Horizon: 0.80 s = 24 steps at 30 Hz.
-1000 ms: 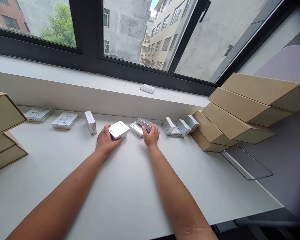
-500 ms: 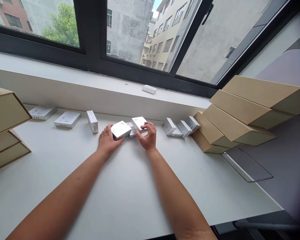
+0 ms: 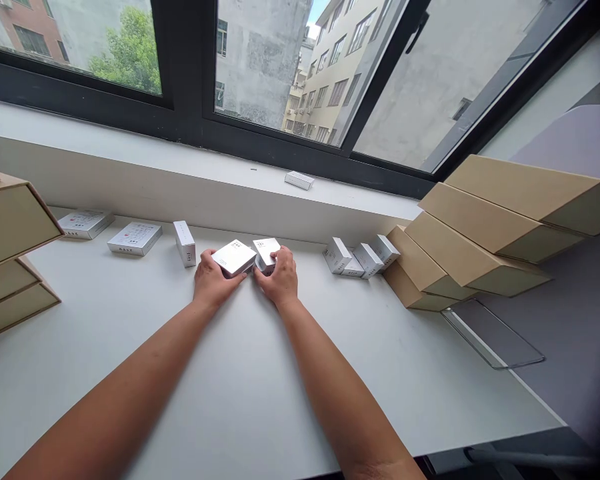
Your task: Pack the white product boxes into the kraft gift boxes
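Note:
My left hand (image 3: 214, 280) is closed around a small white box (image 3: 234, 257) with dark print, which tilts a little above the table. My right hand (image 3: 279, 277) grips another white box (image 3: 266, 249) just to the right of it. The two boxes are almost touching at their near corners. Under the right-hand box, part of a further white box shows, mostly hidden by my fingers. Left of my left hand, a white box (image 3: 185, 244) stands on its narrow side.
Two white boxes (image 3: 135, 239) lie flat at the back left. Several more (image 3: 338, 255) lean together at the right, beside stacked tan boxes (image 3: 460, 250). Other tan boxes (image 3: 17, 220) rise at the left. A small white box (image 3: 299, 180) lies on the windowsill. A wire frame (image 3: 495, 340) sits by the right table edge.
My right hand has moved left with its box, closing the gap to the left-hand box. The left-hand box has shifted slightly left and tilted.

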Tool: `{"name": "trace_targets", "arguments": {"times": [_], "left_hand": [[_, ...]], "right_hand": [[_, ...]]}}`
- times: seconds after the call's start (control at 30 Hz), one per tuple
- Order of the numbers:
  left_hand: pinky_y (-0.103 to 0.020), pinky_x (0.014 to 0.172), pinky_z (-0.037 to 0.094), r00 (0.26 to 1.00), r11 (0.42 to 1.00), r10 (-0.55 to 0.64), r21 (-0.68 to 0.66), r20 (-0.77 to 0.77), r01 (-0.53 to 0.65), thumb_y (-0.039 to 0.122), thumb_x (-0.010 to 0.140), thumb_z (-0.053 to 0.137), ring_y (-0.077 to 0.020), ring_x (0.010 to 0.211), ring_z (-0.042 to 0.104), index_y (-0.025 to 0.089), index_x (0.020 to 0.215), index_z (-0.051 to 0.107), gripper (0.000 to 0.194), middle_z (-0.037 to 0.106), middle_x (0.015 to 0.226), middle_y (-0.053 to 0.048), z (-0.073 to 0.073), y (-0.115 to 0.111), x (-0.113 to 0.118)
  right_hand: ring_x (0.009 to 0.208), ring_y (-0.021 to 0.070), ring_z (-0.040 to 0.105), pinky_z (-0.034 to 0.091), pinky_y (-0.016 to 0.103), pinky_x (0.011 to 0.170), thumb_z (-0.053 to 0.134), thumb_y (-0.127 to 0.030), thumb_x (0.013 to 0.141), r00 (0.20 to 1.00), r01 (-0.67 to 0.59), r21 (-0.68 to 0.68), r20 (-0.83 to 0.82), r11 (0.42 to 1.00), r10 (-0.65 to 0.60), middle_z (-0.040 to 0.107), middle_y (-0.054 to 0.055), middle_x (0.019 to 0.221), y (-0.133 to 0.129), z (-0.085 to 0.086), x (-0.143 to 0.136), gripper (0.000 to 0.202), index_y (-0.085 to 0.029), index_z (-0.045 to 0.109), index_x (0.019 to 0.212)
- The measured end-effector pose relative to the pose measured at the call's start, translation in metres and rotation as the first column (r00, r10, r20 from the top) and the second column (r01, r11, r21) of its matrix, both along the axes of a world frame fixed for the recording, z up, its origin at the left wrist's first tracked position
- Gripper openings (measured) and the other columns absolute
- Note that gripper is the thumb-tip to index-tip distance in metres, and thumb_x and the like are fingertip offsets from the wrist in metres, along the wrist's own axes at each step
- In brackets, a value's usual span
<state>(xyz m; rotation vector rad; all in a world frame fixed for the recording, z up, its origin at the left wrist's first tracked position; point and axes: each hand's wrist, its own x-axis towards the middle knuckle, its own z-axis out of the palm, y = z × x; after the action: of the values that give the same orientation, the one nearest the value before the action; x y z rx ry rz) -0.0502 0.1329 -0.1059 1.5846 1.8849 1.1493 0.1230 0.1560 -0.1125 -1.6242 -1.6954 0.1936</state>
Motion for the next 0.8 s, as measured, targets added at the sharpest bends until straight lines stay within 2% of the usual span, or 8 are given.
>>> {"name": "trace_targets", "arguments": {"times": [0.1, 0.2, 0.27, 0.33, 0.47, 0.57, 0.7, 0.8], "left_hand": [[-0.044, 0.101, 0.044, 1.000, 0.999, -0.024, -0.032, -0.001, 0.024, 0.051, 0.065, 0.082, -0.0326, 0.127, 0.052, 0.027, 0.124, 0.028, 0.083, 0.056, 0.129, -0.011, 0.002, -0.001, -0.001], [-0.045, 0.100, 0.045, 0.994, 0.992, -0.105, -0.075, 0.001, 0.105, 0.052, 0.064, 0.082, -0.0346, 0.129, 0.050, 0.028, 0.126, 0.029, 0.085, 0.059, 0.127, -0.011, 0.004, -0.002, -0.005], [-0.044, 0.097, 0.047, 0.971, 0.966, -0.237, -0.103, 0.030, 0.239, 0.049, 0.063, 0.083, -0.0339, 0.126, 0.053, 0.028, 0.127, 0.032, 0.084, 0.060, 0.124, -0.010, 0.005, -0.001, -0.009], [-0.041, 0.093, 0.050, 0.914, 0.907, -0.399, -0.116, 0.074, 0.406, 0.044, 0.060, 0.084, -0.0315, 0.120, 0.057, 0.028, 0.127, 0.038, 0.083, 0.061, 0.122, -0.009, 0.007, -0.001, -0.015], [-0.039, 0.089, 0.053, 0.806, 0.798, -0.578, -0.122, 0.127, 0.590, 0.037, 0.054, 0.086, -0.0296, 0.113, 0.060, 0.029, 0.123, 0.051, 0.078, 0.062, 0.118, -0.006, 0.013, -0.001, -0.022], [-0.042, 0.089, 0.054, 0.756, 0.741, -0.630, -0.153, 0.179, 0.654, 0.033, 0.051, 0.087, -0.0302, 0.111, 0.061, 0.030, 0.121, 0.055, 0.077, 0.063, 0.112, -0.005, 0.016, -0.004, -0.020], [-0.045, 0.089, 0.055, 0.670, 0.648, -0.702, -0.173, 0.241, 0.742, 0.030, 0.049, 0.088, -0.0313, 0.110, 0.061, 0.031, 0.120, 0.058, 0.077, 0.062, 0.110, -0.005, 0.016, -0.012, -0.009], [-0.048, 0.093, 0.054, 0.686, 0.667, -0.705, -0.159, 0.180, 0.728, 0.033, 0.045, 0.091, -0.0352, 0.118, 0.057, 0.030, 0.127, 0.055, 0.089, 0.060, 0.120, -0.008, 0.023, -0.023, 0.001]], "right_hand": [[0.112, 0.0262, 0.054, 0.049, 0.041, 0.093, 0.065, -0.031, 0.070, 1.000, -0.010, 0.034, -0.025, 0.999, 0.011, 0.050, 0.009, 0.134, 0.000, 0.001, 0.006, 0.037, -0.024, 0.047, 0.101], [0.113, 0.0262, 0.054, 0.048, 0.042, 0.096, 0.065, -0.027, 0.066, 0.994, -0.109, 0.036, -0.011, 0.993, 0.109, 0.051, 0.009, 0.130, -0.006, 0.008, 0.030, 0.036, -0.024, 0.048, 0.098], [0.114, 0.0260, 0.055, 0.048, 0.042, 0.096, 0.066, -0.027, 0.065, 0.973, -0.232, -0.033, -0.011, 0.972, 0.232, 0.050, 0.009, 0.131, -0.019, 0.016, 0.059, 0.036, -0.024, 0.049, 0.096], [0.114, 0.0258, 0.055, 0.051, 0.041, 0.092, 0.064, -0.029, 0.066, 0.944, -0.331, -0.127, -0.055, 0.935, 0.326, 0.049, 0.009, 0.133, -0.039, 0.025, 0.095, 0.034, -0.025, 0.050, 0.097], [0.101, 0.0255, 0.061, 0.054, 0.039, 0.082, 0.061, -0.029, 0.065, 0.950, -0.311, -0.286, -0.065, 0.906, 0.306, 0.057, 0.008, 0.121, -0.095, 0.037, 0.169, 0.041, -0.027, 0.053, 0.106], [0.107, 0.0295, 0.063, 0.053, 0.044, 0.089, 0.063, -0.026, 0.062, 0.964, -0.206, -0.408, 0.071, 0.889, 0.256, 0.058, 0.013, 0.131, -0.129, 0.048, 0.204, 0.073, -0.030, 0.050, 0.134], [0.126, 0.0350, 0.055, 0.048, 0.048, 0.098, 0.072, -0.034, 0.058, 0.939, -0.142, -0.482, 0.211, 0.865, 0.271, 0.055, 0.016, 0.140, -0.144, 0.068, 0.210, 0.092, -0.032, 0.047, 0.146], [0.128, 0.0378, 0.052, 0.047, 0.050, 0.098, 0.079, -0.048, 0.056, 0.910, -0.141, -0.496, 0.277, 0.857, 0.310, 0.055, 0.016, 0.139, -0.136, 0.072, 0.189, 0.100, -0.030, 0.045, 0.148]]}}
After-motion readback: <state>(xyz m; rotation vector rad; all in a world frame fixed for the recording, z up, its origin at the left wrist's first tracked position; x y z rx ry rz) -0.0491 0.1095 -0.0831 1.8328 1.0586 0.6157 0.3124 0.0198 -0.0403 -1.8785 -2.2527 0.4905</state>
